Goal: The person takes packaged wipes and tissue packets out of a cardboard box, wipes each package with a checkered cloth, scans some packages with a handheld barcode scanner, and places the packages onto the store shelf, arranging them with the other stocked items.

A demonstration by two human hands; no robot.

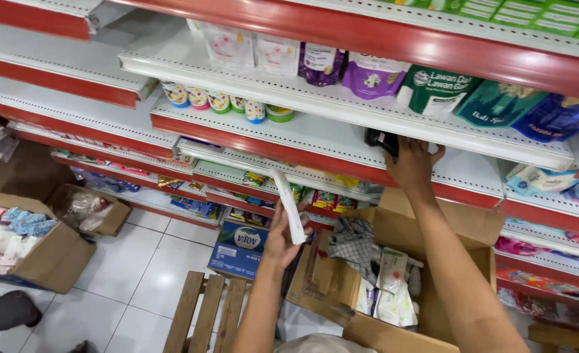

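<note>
My right hand [412,163] reaches up to a white shelf [315,134] with a red front edge and grips a small black object [381,141] lying on it. My left hand [283,238] is lower, over the floor boxes, and holds a long white strip of paper [289,206] upright between thumb and fingers. Below both arms stands an open cardboard box [368,274] holding white refill pouches [394,294] and a checked cloth [353,242].
Purple, white, green and blue pouches [374,75] line the shelf above; small colourful cups [221,101] stand at the left. A blue carton [240,248], a wooden stool [207,314] and two more open boxes [34,248] sit on the white tiled floor. Someone's dark shoe [5,310] shows at the lower left.
</note>
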